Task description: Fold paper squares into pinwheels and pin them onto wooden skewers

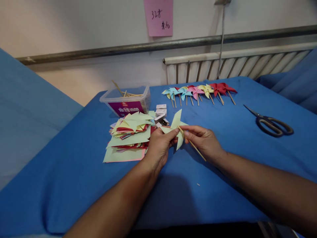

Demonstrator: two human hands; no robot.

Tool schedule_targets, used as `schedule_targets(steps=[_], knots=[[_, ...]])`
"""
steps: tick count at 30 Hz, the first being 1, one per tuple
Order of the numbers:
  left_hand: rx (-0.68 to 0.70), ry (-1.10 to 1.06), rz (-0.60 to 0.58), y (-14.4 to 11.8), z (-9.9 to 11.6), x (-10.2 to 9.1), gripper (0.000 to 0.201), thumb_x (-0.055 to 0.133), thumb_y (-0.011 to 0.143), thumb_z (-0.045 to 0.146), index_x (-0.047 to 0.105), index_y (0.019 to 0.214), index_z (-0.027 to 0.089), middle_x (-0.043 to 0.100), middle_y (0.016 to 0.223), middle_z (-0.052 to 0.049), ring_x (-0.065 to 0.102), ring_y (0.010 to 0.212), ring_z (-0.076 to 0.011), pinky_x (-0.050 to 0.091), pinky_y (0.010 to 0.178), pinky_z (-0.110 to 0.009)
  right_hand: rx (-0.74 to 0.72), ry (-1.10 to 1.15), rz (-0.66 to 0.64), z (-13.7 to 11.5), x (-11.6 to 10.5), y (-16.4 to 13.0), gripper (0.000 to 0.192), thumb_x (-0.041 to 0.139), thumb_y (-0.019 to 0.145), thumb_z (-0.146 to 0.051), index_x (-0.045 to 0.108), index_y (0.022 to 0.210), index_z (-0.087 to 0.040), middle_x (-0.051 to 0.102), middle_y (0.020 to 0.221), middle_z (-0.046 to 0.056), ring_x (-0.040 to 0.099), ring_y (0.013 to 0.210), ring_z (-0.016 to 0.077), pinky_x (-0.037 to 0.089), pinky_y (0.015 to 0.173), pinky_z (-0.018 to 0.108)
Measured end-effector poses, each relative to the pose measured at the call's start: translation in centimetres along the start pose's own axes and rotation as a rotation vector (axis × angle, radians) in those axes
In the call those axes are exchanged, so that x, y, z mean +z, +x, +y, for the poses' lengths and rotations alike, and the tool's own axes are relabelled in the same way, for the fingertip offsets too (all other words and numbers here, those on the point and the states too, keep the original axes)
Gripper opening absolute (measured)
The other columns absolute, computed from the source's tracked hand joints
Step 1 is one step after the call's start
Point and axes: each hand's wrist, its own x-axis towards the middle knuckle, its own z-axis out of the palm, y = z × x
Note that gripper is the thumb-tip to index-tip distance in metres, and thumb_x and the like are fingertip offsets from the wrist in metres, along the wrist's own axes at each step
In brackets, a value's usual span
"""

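A pale green paper pinwheel is held above the blue cloth, its back turned toward me. My left hand grips it from the left, thumb pressed near the centre. Between the fingers of my right hand is a thin wooden stick, whose upper end meets the middle of the pinwheel. The stick slants down to the right. Whether a pin joins the two is hidden by my fingers. Just behind my left hand lies a small open box with shiny metal bits.
Stacks of coloured paper lie at the left, before a plastic tub of sticks. Small white boxes stand beside it. Several finished pinwheels line the back edge. Black-handled scissors rest at the right. A tiny stick scrap lies in front.
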Motion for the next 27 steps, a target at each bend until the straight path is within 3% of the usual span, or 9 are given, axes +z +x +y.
schedule_targets(steps=[9,27], knots=[[0.006,0.006,-0.012,0.05,0.00,-0.10,0.030,0.080,0.062,0.029,0.067,0.084,0.012,0.068,0.078,-0.007,0.058,0.060,-0.0120,0.046,0.058,-0.027,0.044,0.045,0.004,-0.08,0.12,-0.02,0.033,0.074,0.073,-0.038,0.073,0.102,-0.022,0.062,0.066,-0.001,0.054,0.060,0.0105,0.043,0.059,0.026],[0.008,0.017,-0.010,-0.05,0.09,0.01,0.027,0.078,0.064,0.026,0.065,0.081,0.011,0.064,0.072,-0.004,0.055,0.055,-0.0092,0.043,0.055,-0.024,-0.015,0.006,0.004,0.31,-0.14,0.25,0.028,0.073,0.074,-0.033,0.074,0.101,-0.022,0.063,0.065,-0.002,0.053,0.059,0.0087,0.040,0.057,0.023]])
